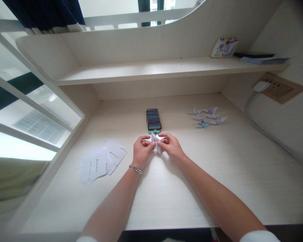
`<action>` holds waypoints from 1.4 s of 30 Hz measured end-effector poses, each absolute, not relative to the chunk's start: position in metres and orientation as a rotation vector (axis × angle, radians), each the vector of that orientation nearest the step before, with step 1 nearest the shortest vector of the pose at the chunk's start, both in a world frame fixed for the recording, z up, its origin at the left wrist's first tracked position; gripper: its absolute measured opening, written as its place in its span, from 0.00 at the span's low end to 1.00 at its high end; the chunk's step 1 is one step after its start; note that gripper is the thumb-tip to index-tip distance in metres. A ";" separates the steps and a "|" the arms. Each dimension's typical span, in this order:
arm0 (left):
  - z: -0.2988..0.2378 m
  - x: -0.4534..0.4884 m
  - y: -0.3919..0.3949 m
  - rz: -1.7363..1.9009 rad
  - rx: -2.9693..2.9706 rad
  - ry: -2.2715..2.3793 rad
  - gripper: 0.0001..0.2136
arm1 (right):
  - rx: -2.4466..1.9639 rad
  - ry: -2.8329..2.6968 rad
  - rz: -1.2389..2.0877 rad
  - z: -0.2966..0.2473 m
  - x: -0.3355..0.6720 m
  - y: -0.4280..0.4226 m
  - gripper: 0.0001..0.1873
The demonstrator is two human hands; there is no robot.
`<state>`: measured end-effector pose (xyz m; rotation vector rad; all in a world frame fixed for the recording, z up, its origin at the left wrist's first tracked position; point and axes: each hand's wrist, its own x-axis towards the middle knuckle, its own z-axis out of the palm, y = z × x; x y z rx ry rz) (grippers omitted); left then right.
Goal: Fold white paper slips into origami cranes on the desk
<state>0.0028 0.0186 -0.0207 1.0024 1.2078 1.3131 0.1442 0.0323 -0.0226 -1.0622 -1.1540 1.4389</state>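
Between my two hands is a small piece of folded white paper [155, 138] with pointed ends, held above the middle of the desk. My left hand [142, 149], with a chain bracelet [135, 169] at the wrist, pinches its left side between thumb and fingers. From the other side, the thumb and fingers of my right hand [172, 146] grip it too. Just beyond the paper lies a phone [154, 119] with a green edge at its near end. Several folded paper cranes [207, 116], white ones and a light blue one, sit to the right at the back.
Loose printed paper sheets [98, 164] lie overlapping on the left of the desk [166, 201]. A shelf [146, 70] spans the back, bearing a small packet [224, 47] and dark flat items. On the right wall a plug sits in a socket [280, 88], its grey cable [262, 129] hanging down.
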 end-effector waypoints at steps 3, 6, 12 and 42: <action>-0.022 0.002 0.019 1.303 1.010 1.123 0.20 | -1.064 -1.211 1.418 -0.023 0.144 0.031 0.21; -0.022 0.001 0.020 1.287 0.994 1.097 0.22 | -1.096 -1.263 1.385 -0.020 0.144 0.028 0.21; -0.021 -0.001 0.021 1.340 0.955 1.179 0.22 | -1.114 -1.287 1.431 -0.015 0.142 0.024 0.21; -0.022 0.004 0.018 1.298 0.968 1.151 0.12 | -1.143 -1.452 1.266 -0.018 0.147 0.026 0.10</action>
